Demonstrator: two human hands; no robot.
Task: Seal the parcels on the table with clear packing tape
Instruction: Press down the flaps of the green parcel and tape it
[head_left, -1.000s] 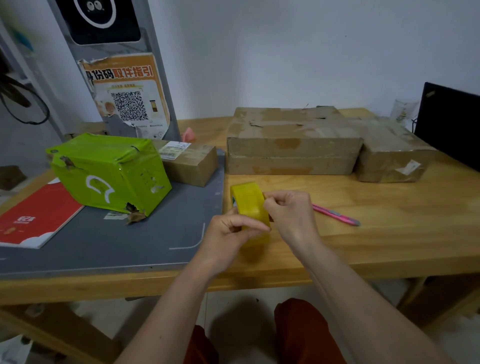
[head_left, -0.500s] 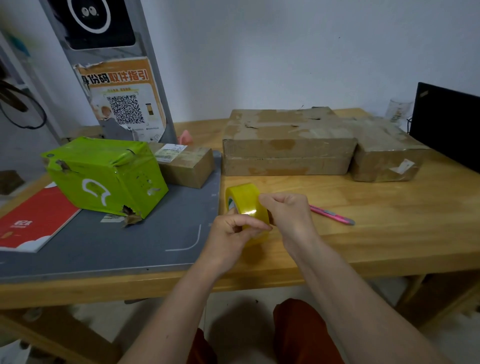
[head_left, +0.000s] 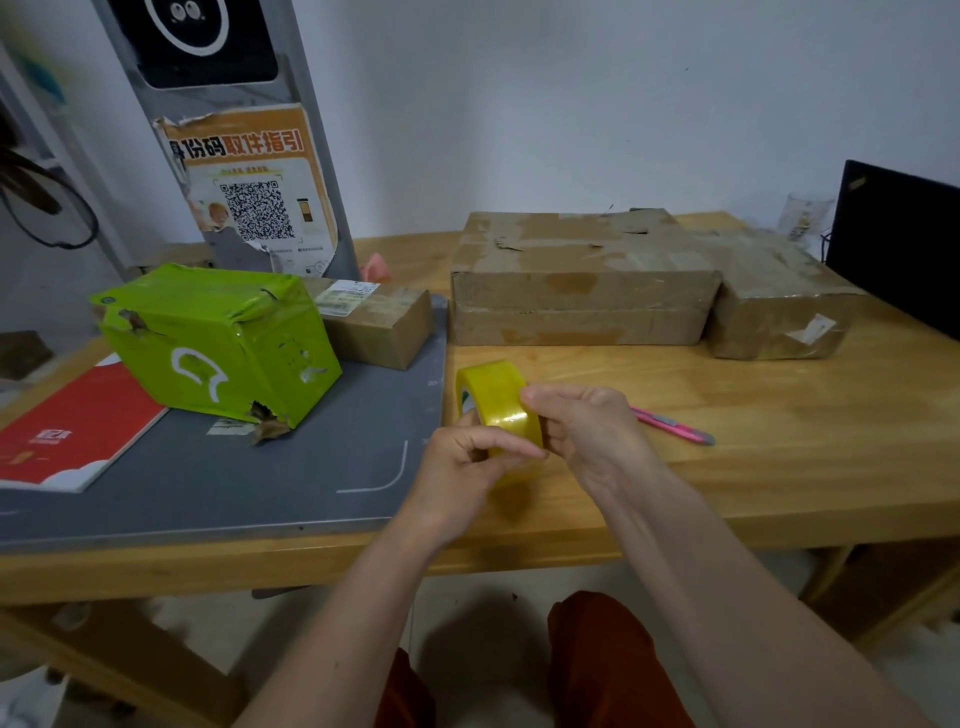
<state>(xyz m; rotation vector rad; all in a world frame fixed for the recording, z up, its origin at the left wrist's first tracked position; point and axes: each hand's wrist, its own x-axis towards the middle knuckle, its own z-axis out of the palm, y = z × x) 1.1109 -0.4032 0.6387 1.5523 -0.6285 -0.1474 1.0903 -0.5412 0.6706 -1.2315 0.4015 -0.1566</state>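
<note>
Just above the table's near edge, where the grey mat (head_left: 208, 483) meets bare wood, both hands close on the tape roll (head_left: 493, 410), which stands on its rim with its hole facing left and slightly away. The left hand (head_left: 462, 467) grips the roll from below and the near side, thumb laid across the tape band; the right hand (head_left: 587, 426) curls its fingers over the band from the right, apparently feeling for the loose end (no free strip shows). Beyond the right hand a pink utility knife (head_left: 675, 426) lies on the wood. Left of the roll on the mat sits the green parcel (head_left: 218, 343), nearest the left hand, with a small brown box (head_left: 379, 322) behind it. Farther back, toward the far edge, the large flat carton (head_left: 582, 280) lies with its long axis across the table, and another wrapped parcel (head_left: 779, 306) touches its right end.
</note>
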